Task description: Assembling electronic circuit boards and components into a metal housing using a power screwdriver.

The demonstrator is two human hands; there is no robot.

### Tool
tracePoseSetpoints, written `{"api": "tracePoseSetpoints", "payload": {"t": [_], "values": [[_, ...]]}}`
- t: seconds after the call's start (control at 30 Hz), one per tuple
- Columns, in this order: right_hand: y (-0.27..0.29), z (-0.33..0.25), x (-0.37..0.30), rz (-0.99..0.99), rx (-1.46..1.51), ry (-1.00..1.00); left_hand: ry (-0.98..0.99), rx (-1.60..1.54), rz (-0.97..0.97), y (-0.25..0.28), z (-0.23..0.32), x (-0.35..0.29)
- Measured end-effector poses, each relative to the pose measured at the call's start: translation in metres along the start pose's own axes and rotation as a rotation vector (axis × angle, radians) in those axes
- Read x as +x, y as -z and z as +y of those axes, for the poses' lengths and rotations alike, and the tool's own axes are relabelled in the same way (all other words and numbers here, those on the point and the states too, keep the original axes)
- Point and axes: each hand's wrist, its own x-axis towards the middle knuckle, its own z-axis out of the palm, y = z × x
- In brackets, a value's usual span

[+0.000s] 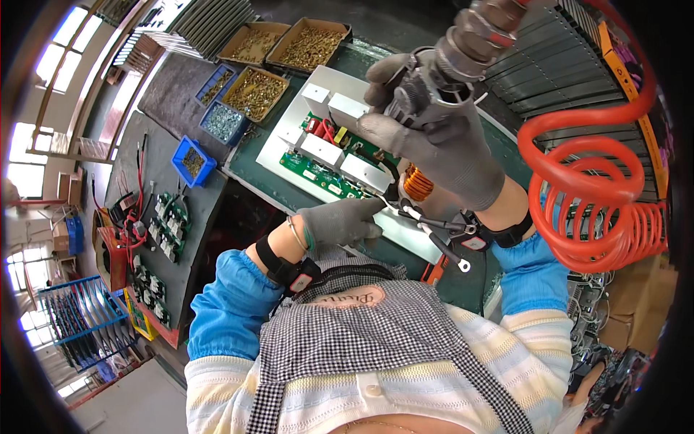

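My right hand, in a grey glove, is wrapped round an air-powered driver, a thick grey metal tool standing over the far right of the board. Its lower end is hidden behind my fingers. My left hand, gloved alike, lies at the near edge of the assembly with its fingers curled, beside black cables with ring lugs; what its fingertips grip is hidden. Between the hands is a green circuit board with white blocks, on a pale metal plate. A copper-wound coil sits beside my right wrist.
A red coiled hose hangs at the right, near my right forearm. Trays of brass-coloured hardware and blue bins stand at the far left. More wired boards lie on the dark left-hand table. Metal slats are stacked at the far right.
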Motion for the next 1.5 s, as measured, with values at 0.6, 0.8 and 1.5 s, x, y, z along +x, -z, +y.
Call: {"api": "tracePoseSetpoints", "payload": {"t": [0.6,0.8,1.5], "values": [[0.002,-0.003,-0.005,0.051,0.050,-0.072,-0.062,-0.031,0.002,-0.014,-0.010,0.012],[-0.006,-0.015,0.001,-0.005,0.057,-0.110,0.002,-0.040,-0.004,-0.008,0.003,0.003],[-0.005,0.000,0.004,0.040,-0.009,0.035,0.007,-0.070,-0.035,-0.004,-0.007,0.009]]}}
